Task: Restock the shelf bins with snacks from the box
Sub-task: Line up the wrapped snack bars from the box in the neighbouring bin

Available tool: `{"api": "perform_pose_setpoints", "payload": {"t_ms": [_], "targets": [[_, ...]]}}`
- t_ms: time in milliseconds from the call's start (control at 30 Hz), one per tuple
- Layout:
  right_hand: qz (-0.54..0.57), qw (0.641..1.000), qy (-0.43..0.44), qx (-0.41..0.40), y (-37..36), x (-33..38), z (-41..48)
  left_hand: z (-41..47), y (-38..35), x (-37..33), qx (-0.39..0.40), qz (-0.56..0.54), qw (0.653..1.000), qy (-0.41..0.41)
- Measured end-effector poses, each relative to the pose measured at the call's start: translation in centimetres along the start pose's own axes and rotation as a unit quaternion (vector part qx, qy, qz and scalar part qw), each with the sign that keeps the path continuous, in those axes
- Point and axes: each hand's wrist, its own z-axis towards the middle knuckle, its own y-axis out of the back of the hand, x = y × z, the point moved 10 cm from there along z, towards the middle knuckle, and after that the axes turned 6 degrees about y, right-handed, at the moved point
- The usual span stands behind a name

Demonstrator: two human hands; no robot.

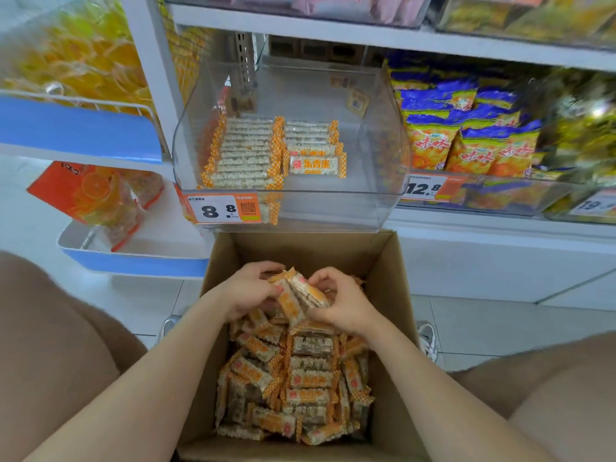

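Observation:
An open cardboard box on the floor holds several orange-and-white wrapped rice snack bars. Over the box's far half, my left hand and my right hand together grip a small bundle of snack bars, fingers curled round it from both sides. Above the box a clear plastic shelf bin holds two neat rows of the same bars in its left half; its right half is bare. An orange price tag "8.8" sits on its front.
To the right, a bin of blue-and-orange snack bags with a "12.8" tag. At left, a blue-and-white rack with orange candy bags. My knees flank the box. White shelf boards run above.

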Motion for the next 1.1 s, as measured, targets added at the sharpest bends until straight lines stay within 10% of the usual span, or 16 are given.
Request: {"api": "perform_pose_setpoints", "payload": {"t_ms": [533,833,1100], "targets": [[0.277,0.959,-0.041,-0.037,1.6,3.5,-2.2,-6.4,-0.6,-7.3,-0.016,0.028,0.988,-0.152],[0.068,0.985,0.124,-0.099,4.4,9.6,-4.0,-10.0,-0.7,-9.9,0.015,-0.065,0.991,-0.113],[0.09,0.972,0.165,-0.143,5.8,12.7,-5.7,-12.8,-0.1,-12.1,-0.013,0.129,0.965,-0.227]]}}
